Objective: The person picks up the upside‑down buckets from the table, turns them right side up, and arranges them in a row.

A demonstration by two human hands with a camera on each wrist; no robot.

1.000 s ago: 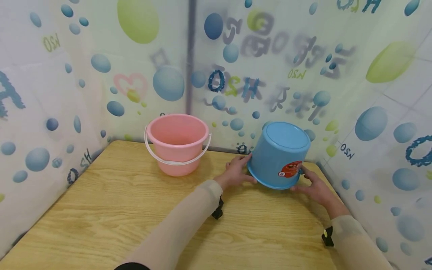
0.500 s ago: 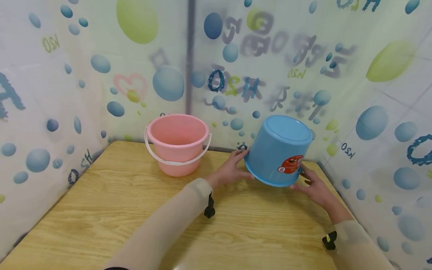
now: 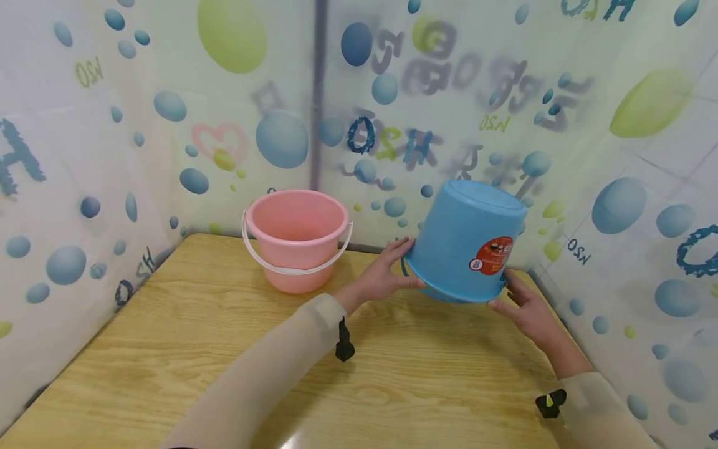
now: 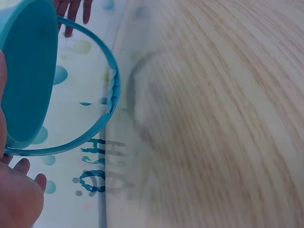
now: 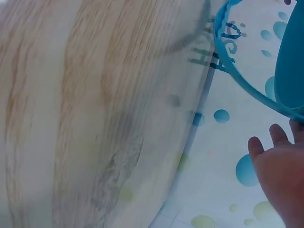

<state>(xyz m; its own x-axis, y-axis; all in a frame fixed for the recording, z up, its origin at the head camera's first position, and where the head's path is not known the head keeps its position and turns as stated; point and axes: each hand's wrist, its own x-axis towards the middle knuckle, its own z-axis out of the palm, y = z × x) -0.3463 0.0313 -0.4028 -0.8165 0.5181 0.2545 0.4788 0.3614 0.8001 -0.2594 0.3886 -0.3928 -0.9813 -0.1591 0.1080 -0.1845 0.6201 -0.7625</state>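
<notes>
A light blue bucket [image 3: 462,246] with a red label is held bottom up and tilted, toward the back right of the table in the head view. My left hand [image 3: 384,274] grips its rim on the left, thumb in front and fingers behind. On the right, my right hand [image 3: 530,315] holds the rim near the label, its thumb at the lower edge. The bucket's dark opening [image 4: 31,71] shows in the left wrist view, with the blue handle [image 4: 114,88] hanging from it over the table. That handle [image 5: 240,78] also appears in the right wrist view.
A pink bucket [image 3: 297,255] stands upright on the wooden table [image 3: 168,337] to the left, its white handle [image 3: 291,272] lowered in front. Patterned curtains [image 3: 224,100] with blue and green bubbles close in the back and both sides.
The blue bucket has risen and tipped further, so its base shows less and its handle appears below the rim. Both hands have moved with it. The pink bucket stays put.
</notes>
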